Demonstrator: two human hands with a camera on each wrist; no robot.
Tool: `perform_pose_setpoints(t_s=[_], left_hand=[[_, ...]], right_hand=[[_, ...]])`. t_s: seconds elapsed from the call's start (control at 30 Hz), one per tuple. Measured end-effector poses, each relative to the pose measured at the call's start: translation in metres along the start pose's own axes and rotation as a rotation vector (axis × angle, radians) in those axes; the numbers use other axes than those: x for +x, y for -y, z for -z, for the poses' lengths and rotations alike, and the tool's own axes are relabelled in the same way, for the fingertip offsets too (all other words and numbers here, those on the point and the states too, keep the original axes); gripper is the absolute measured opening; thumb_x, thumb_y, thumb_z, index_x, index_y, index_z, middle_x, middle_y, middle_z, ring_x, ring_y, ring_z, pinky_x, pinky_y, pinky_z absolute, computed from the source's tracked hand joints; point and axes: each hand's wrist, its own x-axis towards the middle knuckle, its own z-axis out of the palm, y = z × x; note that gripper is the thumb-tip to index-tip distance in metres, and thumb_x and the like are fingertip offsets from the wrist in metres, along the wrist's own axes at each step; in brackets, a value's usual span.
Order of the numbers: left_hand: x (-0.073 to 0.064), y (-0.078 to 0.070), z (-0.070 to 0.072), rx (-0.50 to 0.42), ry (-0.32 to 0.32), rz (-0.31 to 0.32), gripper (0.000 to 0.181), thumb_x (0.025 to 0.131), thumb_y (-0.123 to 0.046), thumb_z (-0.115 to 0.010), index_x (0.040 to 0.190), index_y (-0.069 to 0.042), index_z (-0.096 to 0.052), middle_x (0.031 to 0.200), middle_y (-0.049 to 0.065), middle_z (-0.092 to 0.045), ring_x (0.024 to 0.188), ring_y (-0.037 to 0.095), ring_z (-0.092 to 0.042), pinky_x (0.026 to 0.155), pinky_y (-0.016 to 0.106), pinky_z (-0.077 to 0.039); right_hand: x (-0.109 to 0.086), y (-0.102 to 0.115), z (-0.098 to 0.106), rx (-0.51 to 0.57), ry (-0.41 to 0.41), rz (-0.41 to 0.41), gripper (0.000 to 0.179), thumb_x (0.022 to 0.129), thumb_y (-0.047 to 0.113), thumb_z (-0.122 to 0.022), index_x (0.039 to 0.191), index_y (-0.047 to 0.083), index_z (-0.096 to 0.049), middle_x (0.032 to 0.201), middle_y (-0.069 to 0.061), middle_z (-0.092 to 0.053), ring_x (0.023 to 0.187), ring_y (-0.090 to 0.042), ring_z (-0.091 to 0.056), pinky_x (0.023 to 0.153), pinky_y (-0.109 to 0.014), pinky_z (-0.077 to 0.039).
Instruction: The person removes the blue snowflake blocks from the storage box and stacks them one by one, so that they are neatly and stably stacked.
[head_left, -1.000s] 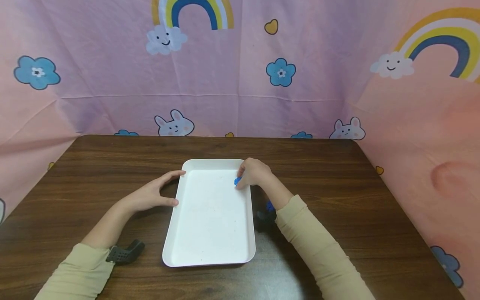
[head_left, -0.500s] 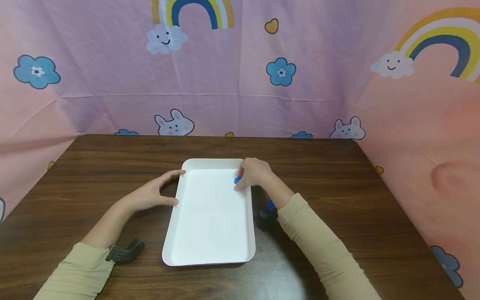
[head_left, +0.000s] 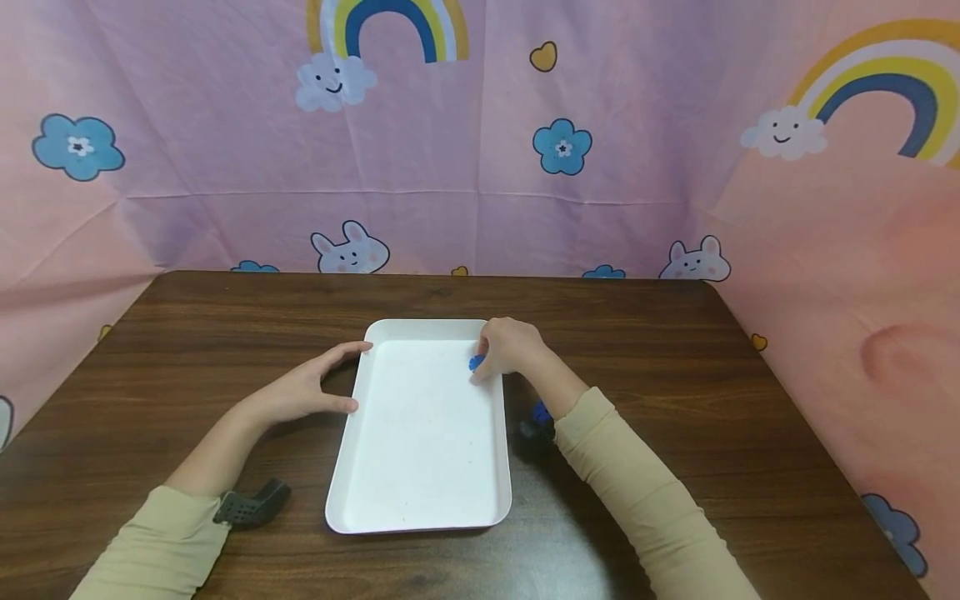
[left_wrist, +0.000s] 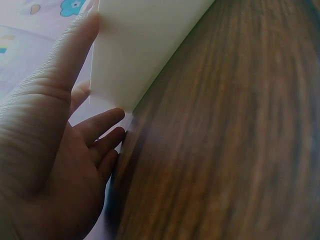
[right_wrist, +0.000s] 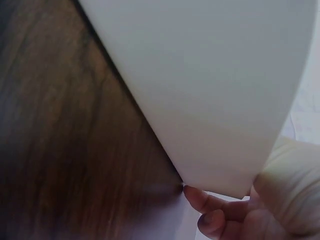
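Note:
A white rectangular tray point(head_left: 431, 433) lies on the dark wooden table. My left hand point(head_left: 300, 390) rests against its left side, thumb and index finger spread apart with their tips on the rim. In the left wrist view the other fingers are loosely bent beside the tray's outer wall point(left_wrist: 135, 45). My right hand point(head_left: 512, 346) reaches over the far right corner, thumb and fingers about a small blue piece point(head_left: 476, 362) with an uneven edge, just inside the wall. Its exact kind is unclear. Seen from the right wrist, fingers point(right_wrist: 215, 202) curl near the tray's outer corner.
Brown wood table point(head_left: 637, 333) surrounds the tray. A dark wrist device point(head_left: 253, 502) sits at the left sleeve. Near the right wrist a bit of blue point(head_left: 542, 411) shows, partly hidden, beside another dark device point(head_left: 534, 429). A printed pink curtain point(head_left: 480, 167) stands behind.
Almost nothing moves. The right forearm has shifted very slightly to the right, and the blue piece has turned or shifted a little between the right hand's fingers. The left hand stays put.

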Motion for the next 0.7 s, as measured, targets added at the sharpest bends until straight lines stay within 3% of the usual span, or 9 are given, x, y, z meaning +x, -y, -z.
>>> perform_pose_setpoints(t_s=[0.7], left_hand=[[0.0019, 0.0027, -0.0004, 0.007, -0.020, -0.031, 0.084, 0.078, -0.029, -0.080, 0.147, -0.019, -0.033, 0.151, 0.016, -0.028, 0.138, 0.038, -0.022, 0.101, 0.065, -0.022]], right_hand=[[-0.0006, -0.0053, -0.0010, 0.001, -0.018, 0.049, 0.043, 0.067, 0.051, -0.083, 0.092, 0.018, -0.068, 0.087, 0.007, -0.061, 0.081, -0.015, -0.054, 0.069, -0.032, -0.046]])
